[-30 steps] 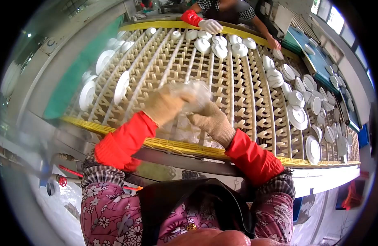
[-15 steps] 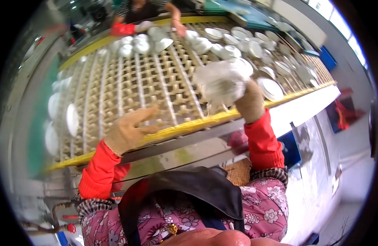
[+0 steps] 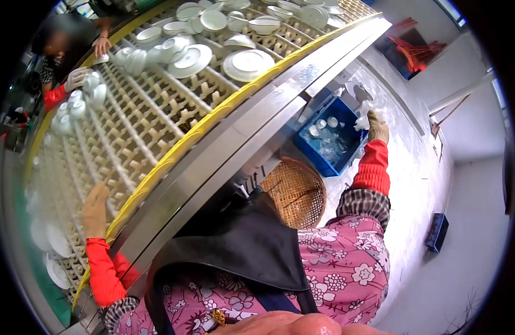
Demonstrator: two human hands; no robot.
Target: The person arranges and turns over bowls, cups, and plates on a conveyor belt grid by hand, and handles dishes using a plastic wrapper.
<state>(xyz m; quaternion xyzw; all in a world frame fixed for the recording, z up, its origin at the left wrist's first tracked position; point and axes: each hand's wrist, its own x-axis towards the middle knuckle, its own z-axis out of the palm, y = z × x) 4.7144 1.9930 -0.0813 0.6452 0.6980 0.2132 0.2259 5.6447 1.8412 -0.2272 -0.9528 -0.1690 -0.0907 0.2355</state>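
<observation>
Out to the right, my gloved right hand (image 3: 378,127) grips a crumpled piece of clear plastic film (image 3: 371,113) just beyond the rim of a blue crate (image 3: 331,170). Inside that crate lie a few small white pieces (image 3: 323,123) and clear plastic (image 3: 335,148). My left hand (image 3: 95,211), also gloved, has its fingers stretched out over the near edge of the pegged conveyor (image 3: 151,114), by its yellow border (image 3: 173,147). Nothing shows in that hand. White plates (image 3: 248,66) and bowls (image 3: 212,20) rest on the conveyor.
Across the conveyor, a co-worker's gloved hand (image 3: 76,79) and bare hand (image 3: 102,47) are among stacked bowls (image 3: 78,107). A woven basket (image 3: 296,192) stands beside the steel frame (image 3: 212,153). More plates (image 3: 57,241) lie at the left. A small blue bin (image 3: 437,232) is on the floor.
My view has turned right. My right hand has carried the plastic film from above the conveyor to beside the blue crate. My left hand stays by the conveyor edge.
</observation>
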